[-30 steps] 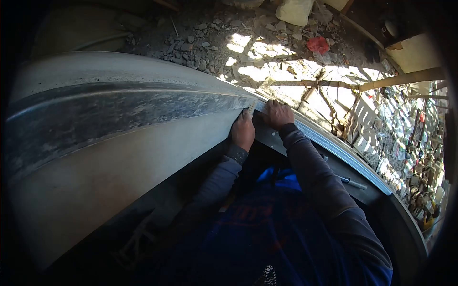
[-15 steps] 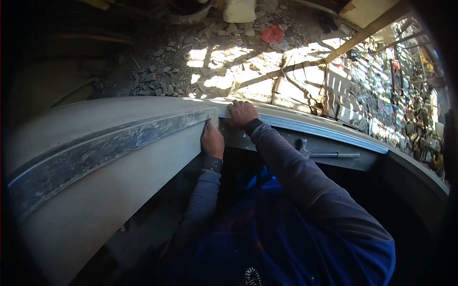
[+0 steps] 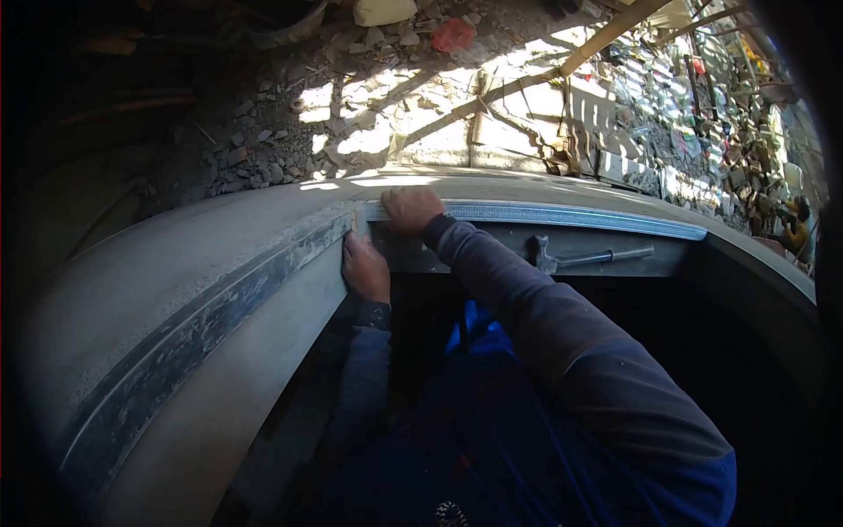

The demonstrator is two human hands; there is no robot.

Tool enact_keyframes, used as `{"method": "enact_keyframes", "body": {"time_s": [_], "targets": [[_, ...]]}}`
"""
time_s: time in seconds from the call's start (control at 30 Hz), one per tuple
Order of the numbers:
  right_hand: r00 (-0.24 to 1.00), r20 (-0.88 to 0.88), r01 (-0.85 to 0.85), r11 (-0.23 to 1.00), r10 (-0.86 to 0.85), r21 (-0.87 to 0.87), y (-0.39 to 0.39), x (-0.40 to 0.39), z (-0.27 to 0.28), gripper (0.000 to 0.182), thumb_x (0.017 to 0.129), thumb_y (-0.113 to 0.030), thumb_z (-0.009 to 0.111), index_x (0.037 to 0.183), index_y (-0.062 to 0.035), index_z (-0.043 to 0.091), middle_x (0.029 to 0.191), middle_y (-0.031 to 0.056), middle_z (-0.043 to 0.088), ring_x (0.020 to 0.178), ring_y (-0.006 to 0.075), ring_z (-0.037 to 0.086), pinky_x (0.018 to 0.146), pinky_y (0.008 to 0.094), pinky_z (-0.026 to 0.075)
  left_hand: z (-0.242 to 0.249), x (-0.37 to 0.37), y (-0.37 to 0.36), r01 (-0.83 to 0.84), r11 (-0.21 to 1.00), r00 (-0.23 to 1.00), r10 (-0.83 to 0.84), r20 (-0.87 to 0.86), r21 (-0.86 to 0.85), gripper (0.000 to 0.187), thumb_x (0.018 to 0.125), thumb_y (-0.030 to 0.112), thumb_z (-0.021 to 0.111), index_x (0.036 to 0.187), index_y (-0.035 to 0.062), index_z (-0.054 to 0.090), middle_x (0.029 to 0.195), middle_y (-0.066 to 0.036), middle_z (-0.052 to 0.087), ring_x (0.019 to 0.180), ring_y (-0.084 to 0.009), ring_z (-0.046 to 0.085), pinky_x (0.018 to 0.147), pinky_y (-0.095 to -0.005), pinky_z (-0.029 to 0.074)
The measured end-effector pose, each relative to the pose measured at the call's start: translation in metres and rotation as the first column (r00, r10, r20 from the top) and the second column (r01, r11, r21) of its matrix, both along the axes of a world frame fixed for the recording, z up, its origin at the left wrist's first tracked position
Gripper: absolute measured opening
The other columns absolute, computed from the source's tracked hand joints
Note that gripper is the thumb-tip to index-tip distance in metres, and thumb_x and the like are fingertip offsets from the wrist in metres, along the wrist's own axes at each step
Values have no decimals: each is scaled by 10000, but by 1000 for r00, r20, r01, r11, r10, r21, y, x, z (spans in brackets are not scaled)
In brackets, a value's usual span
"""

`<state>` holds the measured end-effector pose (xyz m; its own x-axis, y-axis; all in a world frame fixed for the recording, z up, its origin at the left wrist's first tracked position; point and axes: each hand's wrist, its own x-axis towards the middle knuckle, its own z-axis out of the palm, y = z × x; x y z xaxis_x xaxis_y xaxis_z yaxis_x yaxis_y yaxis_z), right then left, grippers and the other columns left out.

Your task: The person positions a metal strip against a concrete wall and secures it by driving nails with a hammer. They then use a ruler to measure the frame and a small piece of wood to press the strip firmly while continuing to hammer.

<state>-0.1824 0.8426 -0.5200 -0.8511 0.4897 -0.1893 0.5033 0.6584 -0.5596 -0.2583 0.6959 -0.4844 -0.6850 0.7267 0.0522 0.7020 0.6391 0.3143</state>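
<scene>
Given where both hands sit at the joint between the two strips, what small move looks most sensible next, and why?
Probably press the metal strip end down flush: the right hand already rests on it beside the dark smeared strip, while the left hand braces the joint from below.

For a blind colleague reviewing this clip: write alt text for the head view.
Seen from above, a person's left hand and right hand press on the join between a dusty grey panel and a metal edge strip atop a wall. A hammer-like tool lies on a ledge to the right, and sunlit rubble covers the ground below.
</scene>
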Motion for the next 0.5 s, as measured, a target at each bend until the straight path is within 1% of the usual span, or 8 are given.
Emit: {"method": "enact_keyframes", "body": {"time_s": [0.1, 0.13, 0.23, 0.3, 0.33, 0.37, 0.43, 0.5], "targets": [[1000, -16, -12, 1000, 13, 26, 0, 4, -1, 523, 851, -550, 657, 1026, -58, 632, 936, 153, 692, 807, 328, 701, 689, 445, 556, 5, 1, 0, 20, 999, 998, -21, 54, 34, 315, 984, 119, 555, 1245, -46, 494, 1136, -303, 613, 1052, -474, 599, 848, -513, 509], [999, -31, 31, 998, -29, 50, -1, 3, 4, 433, 793, -468, 720, 943, -65, 665, 900, 149, 712, 821, 320, 711, 709, 442, 560, 6, 0, 1, 25, 1000, 999, -25, 41, 3, 334, 987, 126, 550, 1263, -50, 486, 1154, -307, 610, 1061, -474, 599, 850, -513, 510], [996, -86, 36, 998, -31, 54, -1, 6, 1, 467, 770, -496, 739, 955, -73, 670, 885, 147, 707, 838, 332, 707, 775, 449, 543, 9, -4, -5, 41, 999, 996, -41, 82, -6, 385, 969, 110, 564, 1298, -66, 470, 1199, -322, 597, 1095, -484, 585, 898, -504, 502], [999, -26, -29, 999, 28, -36, 7, 17, 19, 518, 744, -517, 764, 983, -69, 659, 981, 158, 692, 933, 341, 687, 878, 440, 505, 24, -3, -7, 92, 994, 986, -99, 132, 58, 429, 961, 109, 572, 1336, -68, 464, 1229, -331, 584, 1115, -489, 575, 923, -502, 493], [997, -76, -20, 999, 23, 51, 6, 30, 19, 599, 763, -556, 741, 1074, -54, 643, 1058, 157, 667, 1004, 350, 656, 903, 452, 485, 38, 2, -9, 54, 999, 983, -54, 174, 1, 466, 955, 126, 590, 1365, -60, 465, 1254, -314, 584, 1149, -476, 565, 951, -499, 480], [992, -122, 2, 990, 15, 142, 9, 46, 19, 682, 781, -595, 719, 1166, -40, 627, 1135, 156, 642, 1075, 358, 626, 929, 464, 466, 51, 7, -9, 76, 997, 990, -77, 121, 16, 485, 951, 149, 608, 1368, -54, 468, 1259, -296, 590, 1166, -463, 562, 965, -493, 475], [951, -296, 128, 986, -91, 106, 13, 99, 44, 643, 801, -517, 747, 1213, -40, 617, 1191, 153, 606, 1115, 354, 582, 948, 458, 438, 73, 27, -12, 126, 991, 991, -127, 28, 47, 524, 941, 196, 644, 1376, -42, 475, 1267, -260, 601, 1199, -436, 555, 995, -480, 464], [914, -359, 230, 970, -187, 81, 16, 167, 66, 540, 801, -418, 782, 1180, -65, 627, 1133, 123, 623, 1053, 325, 589, 902, 438, 441, 80, 54, -1, 302, 940, 947, -315, 61, 158, 580, 910, 268, 713, 1365, -26, 508, 1296, -216, 604, 1229, -402, 556, 1022, -481, 448]]}}
